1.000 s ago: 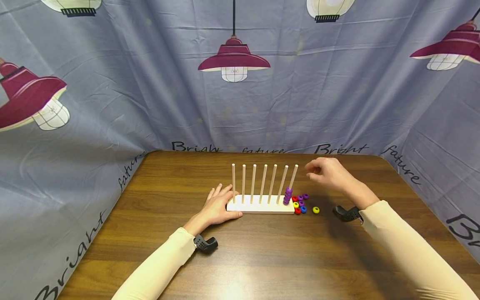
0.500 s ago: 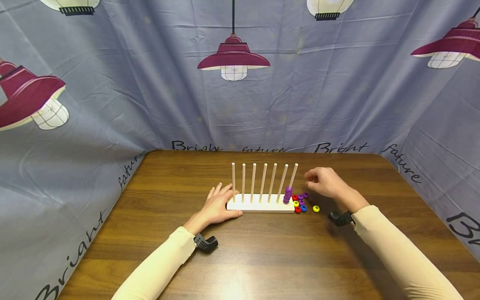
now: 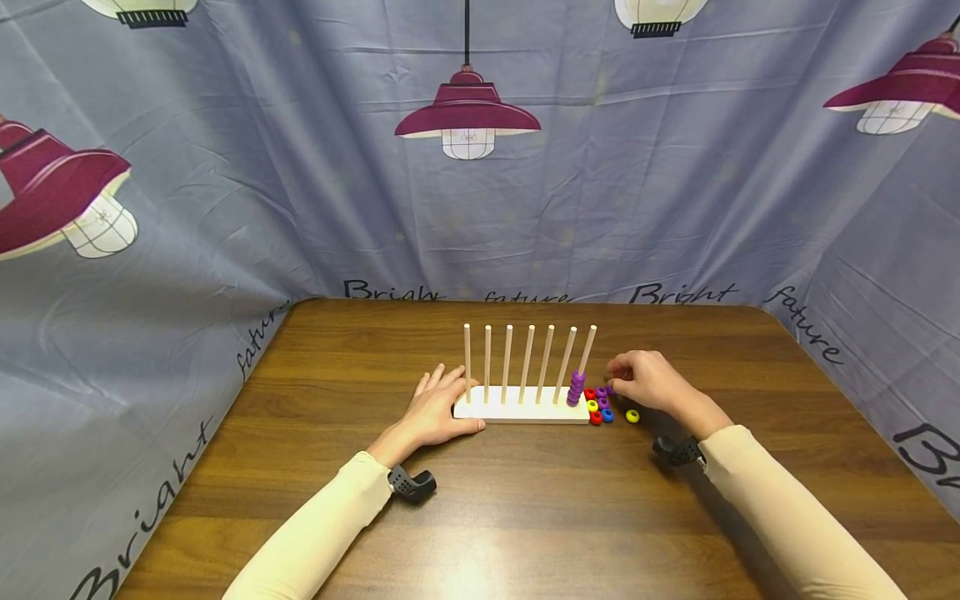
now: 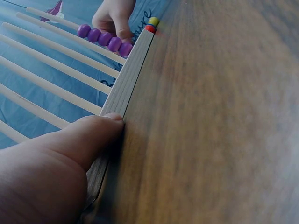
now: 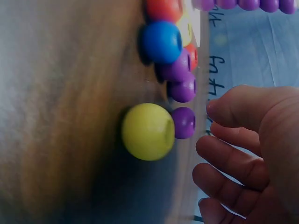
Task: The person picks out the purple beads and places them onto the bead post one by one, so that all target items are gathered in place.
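Observation:
My left hand (image 3: 433, 414) holds the left end of a white wooden peg rack (image 3: 525, 414), its thumb on the front edge and its other fingers spread around the end and behind. Several upright wooden pegs stand in the rack. A stack of purple beads (image 3: 575, 389) sits on the rightmost peg. My right hand (image 3: 651, 385) hovers low over the table right of the rack, thumb and fingers apart. Its fingertips are close to a loose purple bead (image 5: 184, 122), partly covered by the hand in the head view. Nothing shows between these fingers in the right wrist view.
Loose beads lie against the rack's right end, among them a blue bead (image 3: 607, 415) and a red bead (image 3: 596, 418). One yellow bead (image 3: 632, 416) lies apart, nearer the right wrist. A printed curtain (image 3: 480, 225) hangs behind the wooden table (image 3: 525, 508).
My right hand has come down and slightly toward me, from beside the rightmost peg's top to the outermost purple bead. The left hand and the rack have stayed put.

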### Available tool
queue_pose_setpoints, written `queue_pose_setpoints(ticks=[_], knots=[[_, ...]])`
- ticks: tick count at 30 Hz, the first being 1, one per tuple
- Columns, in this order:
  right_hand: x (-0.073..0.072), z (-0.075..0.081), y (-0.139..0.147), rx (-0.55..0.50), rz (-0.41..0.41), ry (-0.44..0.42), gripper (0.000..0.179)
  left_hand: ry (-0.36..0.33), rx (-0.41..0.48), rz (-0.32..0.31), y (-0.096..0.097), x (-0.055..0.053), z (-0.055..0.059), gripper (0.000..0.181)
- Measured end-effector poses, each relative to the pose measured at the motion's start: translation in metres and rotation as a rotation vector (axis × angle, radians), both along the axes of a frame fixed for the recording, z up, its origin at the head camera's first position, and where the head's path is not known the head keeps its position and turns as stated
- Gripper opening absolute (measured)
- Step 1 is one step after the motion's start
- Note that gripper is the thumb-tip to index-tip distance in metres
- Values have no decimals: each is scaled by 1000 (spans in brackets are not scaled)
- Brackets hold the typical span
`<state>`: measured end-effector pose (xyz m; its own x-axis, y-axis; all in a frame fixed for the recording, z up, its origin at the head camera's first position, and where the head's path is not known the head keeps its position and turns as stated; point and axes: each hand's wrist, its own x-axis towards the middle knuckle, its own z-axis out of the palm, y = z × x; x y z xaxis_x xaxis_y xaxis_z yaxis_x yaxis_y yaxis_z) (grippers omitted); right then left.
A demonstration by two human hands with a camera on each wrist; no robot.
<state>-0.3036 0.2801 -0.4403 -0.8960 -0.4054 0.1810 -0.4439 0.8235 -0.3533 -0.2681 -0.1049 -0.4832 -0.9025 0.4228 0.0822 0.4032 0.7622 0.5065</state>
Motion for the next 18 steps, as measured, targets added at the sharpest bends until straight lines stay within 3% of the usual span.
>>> queue_pose_setpoints(ticks=[18], knots=[[3, -11, 2, 36, 6, -24, 19, -14, 11, 8, 0, 0, 1, 67]])
